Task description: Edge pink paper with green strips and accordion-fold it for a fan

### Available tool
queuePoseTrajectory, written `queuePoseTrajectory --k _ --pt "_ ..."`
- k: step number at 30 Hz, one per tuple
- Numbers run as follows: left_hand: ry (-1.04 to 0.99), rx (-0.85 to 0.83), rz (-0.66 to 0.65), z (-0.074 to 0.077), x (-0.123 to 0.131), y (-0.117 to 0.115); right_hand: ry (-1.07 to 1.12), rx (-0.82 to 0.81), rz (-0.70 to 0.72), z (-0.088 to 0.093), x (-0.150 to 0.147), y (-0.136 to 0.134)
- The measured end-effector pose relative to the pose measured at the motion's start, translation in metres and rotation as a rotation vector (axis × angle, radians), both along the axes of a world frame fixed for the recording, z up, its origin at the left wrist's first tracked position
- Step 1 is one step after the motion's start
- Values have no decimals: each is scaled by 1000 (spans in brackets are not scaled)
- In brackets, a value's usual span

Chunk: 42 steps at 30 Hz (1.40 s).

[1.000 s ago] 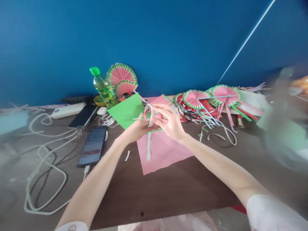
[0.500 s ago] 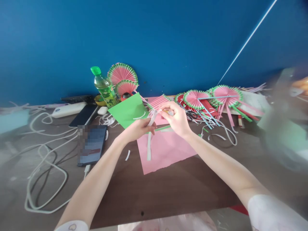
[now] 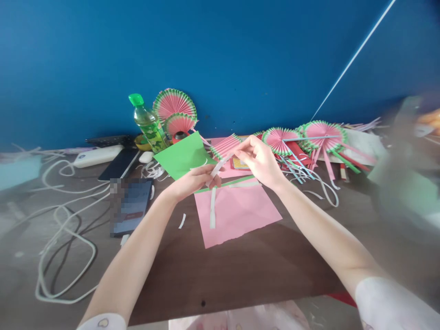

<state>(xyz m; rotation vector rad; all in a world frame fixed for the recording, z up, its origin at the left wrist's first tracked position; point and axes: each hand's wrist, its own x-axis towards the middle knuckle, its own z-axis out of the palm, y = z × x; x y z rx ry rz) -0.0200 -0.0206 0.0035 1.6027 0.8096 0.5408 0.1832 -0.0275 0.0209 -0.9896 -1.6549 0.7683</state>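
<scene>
A strip of white tape [image 3: 224, 164] is stretched between my two hands above the papers. My left hand [image 3: 196, 182] pinches its lower end, and my right hand [image 3: 261, 161] grips the upper end between thumb and fingers. Beneath them lies a pink sheet of paper [image 3: 240, 215], with a green strip along its far edge. One white strip [image 3: 212, 213] runs down the left part of the pink sheet; another white strip [image 3: 244, 184] lies near the far edge. Behind my left hand is a green sheet of paper [image 3: 182, 156], partly covered by the fingers.
Pleated pink-and-green paper fans [image 3: 174, 107] lean on the blue wall beside a green-capped bottle [image 3: 147, 121]. More fans [image 3: 321, 137] with paper streamers lie at the right. Phones [image 3: 132, 208] and looped white cables [image 3: 68, 233] occupy the left. A paper scrap [image 3: 182, 221] lies nearby.
My right hand has moved up and to the right, away from my left hand. More of the tape now shows, drawn straighter between them. The pink sheet has stayed in place.
</scene>
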Motion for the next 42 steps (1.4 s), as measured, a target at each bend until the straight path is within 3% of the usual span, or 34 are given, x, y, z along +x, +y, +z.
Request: queuePoseTrajectory --k 7,14,24,34,42 --pt "-95 -83 -25 0 0 -1 20 -194 244 8 5 -4" --pt "-4 -43 24 3 0 -1 11 -205 297 9 11 -2" --pt "-174 -117 -55 2 2 -1 95 -299 377 17 10 -7" --pt "-170 -108 -15 0 0 -1 85 -314 395 15 11 -4" --pt "-209 -163 21 -1 0 -1 139 -365 508 17 12 -6"
